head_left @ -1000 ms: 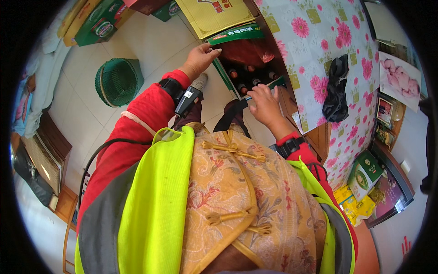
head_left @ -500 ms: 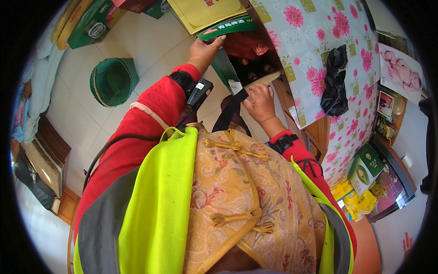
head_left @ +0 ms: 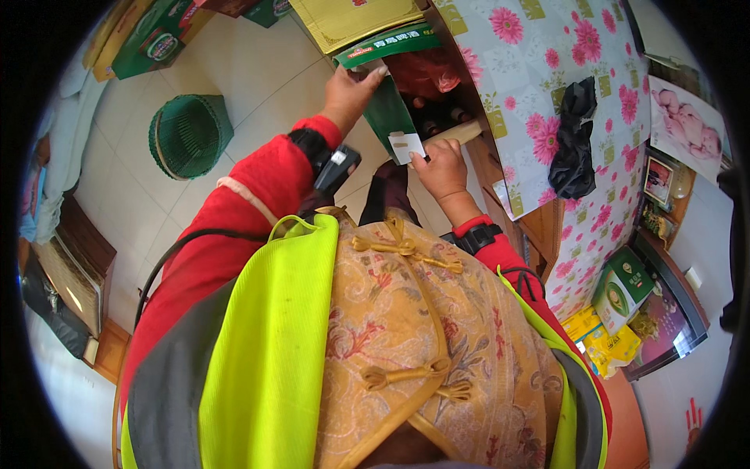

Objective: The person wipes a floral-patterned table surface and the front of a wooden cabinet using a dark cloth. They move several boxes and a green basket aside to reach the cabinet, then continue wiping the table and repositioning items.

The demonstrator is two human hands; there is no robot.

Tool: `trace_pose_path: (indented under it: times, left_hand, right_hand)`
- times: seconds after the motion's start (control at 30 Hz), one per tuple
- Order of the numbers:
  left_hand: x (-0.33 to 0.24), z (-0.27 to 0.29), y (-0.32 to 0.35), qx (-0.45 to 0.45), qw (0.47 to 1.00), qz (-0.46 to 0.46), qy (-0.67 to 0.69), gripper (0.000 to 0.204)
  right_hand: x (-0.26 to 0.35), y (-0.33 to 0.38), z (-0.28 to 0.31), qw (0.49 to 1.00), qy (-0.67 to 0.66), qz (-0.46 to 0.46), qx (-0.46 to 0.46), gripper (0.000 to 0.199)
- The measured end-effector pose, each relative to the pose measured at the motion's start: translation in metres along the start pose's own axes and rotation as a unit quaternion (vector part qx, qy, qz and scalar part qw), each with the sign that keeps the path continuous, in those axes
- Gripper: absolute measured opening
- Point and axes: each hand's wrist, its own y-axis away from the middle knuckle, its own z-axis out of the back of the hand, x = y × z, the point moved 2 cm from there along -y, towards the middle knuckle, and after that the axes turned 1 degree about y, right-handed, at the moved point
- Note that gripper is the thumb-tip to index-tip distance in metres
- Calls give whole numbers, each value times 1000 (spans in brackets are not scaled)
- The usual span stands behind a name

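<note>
In front of me is an open green cardboard carton point(head_left: 384, 116) with a white inner flap point(head_left: 406, 146). My left hand point(head_left: 351, 95) is closed on the carton's upper left edge, its thumb lying along the rim. At the lower right corner, my right hand point(head_left: 443, 170) has its thumb against the white flap and its other fingers bent, partly hidden. Inside the carton, a red plastic bag point(head_left: 422, 76) and dark bottle tops point(head_left: 431, 125) show in shadow. A pale wooden edge point(head_left: 462, 133) passes just beyond my right fingers.
On the right, a flower-patterned cloth point(head_left: 519, 94) covers a table bearing a crumpled black plastic bag point(head_left: 575, 139). A green woven basket point(head_left: 189, 137) stands on the tiled floor to the left. A yellow box point(head_left: 355, 25) lies beyond the carton; more cartons point(head_left: 156, 39) stand far left.
The dark strip beside my right hand no longer crosses the white flap, which shows more fully. My right thumb now rests against that flap. My left hand stays at the carton's edge.
</note>
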Motion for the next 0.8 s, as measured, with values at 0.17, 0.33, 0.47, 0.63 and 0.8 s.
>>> trace_pose_path:
  times: [0.17,0.33,0.47,0.63,0.8]
  left_hand:
    - [30,-3,49,137,989,26,-46,42]
    - [31,-13,68,337,875,-273,-214,19]
    - [33,-16,62,352,863,-285,-227,19]
    - [36,-24,56,313,868,-243,-298,20]
    - [33,-33,57,292,855,-219,-368,26]
  right_hand:
    - [-5,-1,0,999,-11,35,22,22]
    - [-10,2,-2,999,-15,38,15,21]
    - [-13,10,-2,998,-16,53,11,17]
    - [-15,17,-2,998,-38,48,12,12]
    - [-18,26,6,996,-27,66,-55,26]
